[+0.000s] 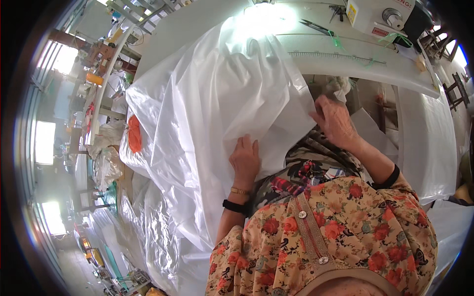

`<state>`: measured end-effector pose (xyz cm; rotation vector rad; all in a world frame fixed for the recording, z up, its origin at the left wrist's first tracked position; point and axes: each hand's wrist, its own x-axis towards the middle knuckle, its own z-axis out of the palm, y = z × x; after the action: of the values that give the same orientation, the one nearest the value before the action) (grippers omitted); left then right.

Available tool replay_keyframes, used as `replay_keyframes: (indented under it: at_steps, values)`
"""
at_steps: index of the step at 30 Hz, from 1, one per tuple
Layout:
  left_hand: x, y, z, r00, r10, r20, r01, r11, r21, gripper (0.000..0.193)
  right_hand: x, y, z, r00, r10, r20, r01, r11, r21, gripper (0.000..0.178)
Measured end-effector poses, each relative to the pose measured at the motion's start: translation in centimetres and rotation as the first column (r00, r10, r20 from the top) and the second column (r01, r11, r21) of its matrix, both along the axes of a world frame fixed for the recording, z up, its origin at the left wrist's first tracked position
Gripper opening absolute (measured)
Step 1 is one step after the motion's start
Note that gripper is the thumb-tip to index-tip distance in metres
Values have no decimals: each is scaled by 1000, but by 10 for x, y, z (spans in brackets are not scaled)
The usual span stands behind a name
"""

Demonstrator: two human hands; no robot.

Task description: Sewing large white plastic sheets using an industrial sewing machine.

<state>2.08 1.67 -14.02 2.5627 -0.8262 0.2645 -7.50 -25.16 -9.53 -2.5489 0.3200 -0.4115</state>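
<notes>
A large sheet of translucent white plastic (197, 118) drapes from the sewing table over my lap and down to the left, creased and shiny. My left hand (245, 160) lies on its near part with the fingers stretched out, a bracelet and a black band at the wrist. At the sheet's right corner is my right hand (336, 121), its fingers bent and the thumb at the plastic edge, closed on that corner. The fingertips there are partly hidden. Under a bright lamp (264, 19), glare washes out the far end of the sheet.
A white sewing machine head (380, 18) stands at the far right of the pale table (316, 44). Dark scissors (317, 26) and a ruler scale (335, 55) are on the tabletop. An orange bundle (134, 134) rests at the left. More plastic sheeting (427, 143) hangs at the right.
</notes>
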Motion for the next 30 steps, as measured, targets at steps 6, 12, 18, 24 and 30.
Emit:
replay_keyframes:
  at_steps: [6, 12, 18, 24, 30]
  values:
    - [1, -3, -2, 1000, -27, 0, 26, 999, -35, 20, 37, 36, 36, 980, 193, 43, -165, 676, 718, 27]
    - [6, 10, 2, 998, -54, 36, 51, 995, 87, 11, 60, 54, -2, 928, 294, -228, 142, 288, 947, 23]
    - [-16, 7, 46, 992, -127, -25, 115, 954, -278, 16, 68, 80, -13, 916, 362, -171, 153, 77, 985, 20]
    - [-9, 4, 38, 995, -97, -36, 95, 995, -36, 25, 95, 56, -50, 909, 416, 23, -34, 20, 999, 21]
    - [4, 18, -13, 999, 26, 24, -30, 985, 167, 29, 92, 55, -32, 924, 369, 100, -83, -60, 995, 31]
